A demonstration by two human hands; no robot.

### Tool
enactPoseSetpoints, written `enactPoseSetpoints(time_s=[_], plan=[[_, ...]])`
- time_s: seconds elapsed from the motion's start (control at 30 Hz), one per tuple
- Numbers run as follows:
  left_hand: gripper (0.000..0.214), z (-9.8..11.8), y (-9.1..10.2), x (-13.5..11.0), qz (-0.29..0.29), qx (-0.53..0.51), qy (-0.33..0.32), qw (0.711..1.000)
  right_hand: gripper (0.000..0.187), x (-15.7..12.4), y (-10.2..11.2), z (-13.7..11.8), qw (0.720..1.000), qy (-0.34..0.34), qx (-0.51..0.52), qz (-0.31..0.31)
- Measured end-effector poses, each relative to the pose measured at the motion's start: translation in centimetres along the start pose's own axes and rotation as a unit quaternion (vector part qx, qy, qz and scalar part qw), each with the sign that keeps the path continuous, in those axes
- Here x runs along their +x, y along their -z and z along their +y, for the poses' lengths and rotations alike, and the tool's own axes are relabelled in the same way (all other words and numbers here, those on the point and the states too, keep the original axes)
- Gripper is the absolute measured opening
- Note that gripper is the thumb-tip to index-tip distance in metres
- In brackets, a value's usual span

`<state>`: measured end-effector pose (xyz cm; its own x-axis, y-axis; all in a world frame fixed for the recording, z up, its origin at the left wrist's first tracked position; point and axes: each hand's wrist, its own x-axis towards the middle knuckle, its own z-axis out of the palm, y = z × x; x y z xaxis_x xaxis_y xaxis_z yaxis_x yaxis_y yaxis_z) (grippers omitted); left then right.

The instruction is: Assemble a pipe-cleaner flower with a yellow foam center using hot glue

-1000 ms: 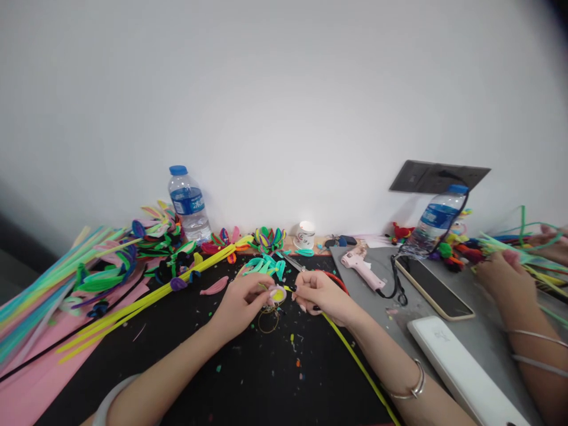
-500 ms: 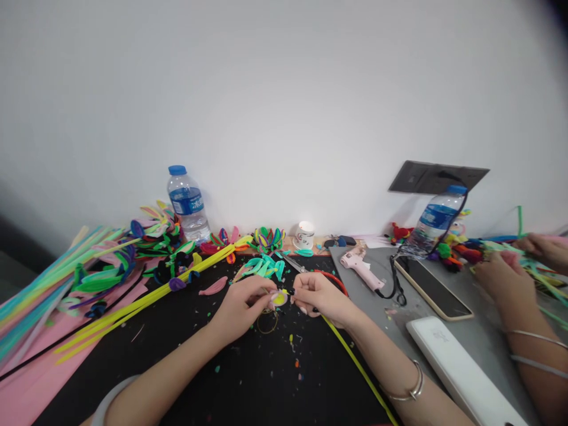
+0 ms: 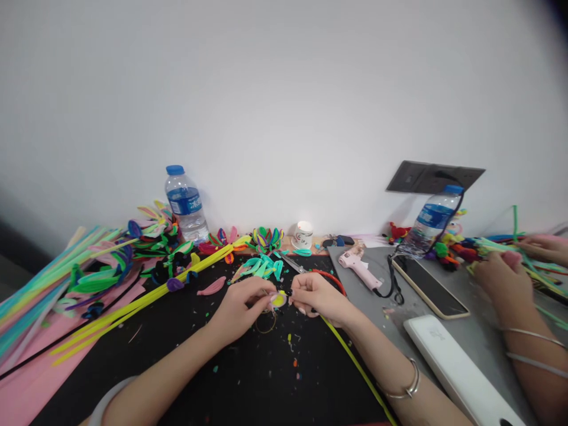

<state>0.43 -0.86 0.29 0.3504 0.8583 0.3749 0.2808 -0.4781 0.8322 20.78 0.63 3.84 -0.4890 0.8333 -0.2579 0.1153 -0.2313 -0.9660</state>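
Note:
Between my two hands is a small pipe-cleaner piece, yellow in the middle with a pale pink-white rim. My left hand pinches its left side between thumb and fingers. On its right side, the closed fingertips of my right hand hold the edge. Just below lies a thin wire loop on the black mat. Beyond my hands are turquoise pipe-cleaner petals and scissors, partly hidden. A pink petal rests left of my left hand. A yellow pipe cleaner runs under my right wrist.
Pipe-cleaner bundles and a water bottle stand left. A paper cup is at the back. To the right lie a pink glue gun, a phone and a long white case. Another person's hands work at far right.
The view has shifted very slightly. Both my hands keep their hold on the yellow and pale piece, nearly unmoved. The other person's hands have moved a little.

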Motion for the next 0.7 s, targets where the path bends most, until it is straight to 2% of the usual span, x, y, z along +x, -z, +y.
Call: enactPoseSetpoints(time_s=[0.7], plan=[[0.009,-0.14,0.00,0.04,-0.007,-0.005,0.002,1.000,0.013,0.11,0.01,-0.03,1.000,-0.010,-0.004,-0.005]])
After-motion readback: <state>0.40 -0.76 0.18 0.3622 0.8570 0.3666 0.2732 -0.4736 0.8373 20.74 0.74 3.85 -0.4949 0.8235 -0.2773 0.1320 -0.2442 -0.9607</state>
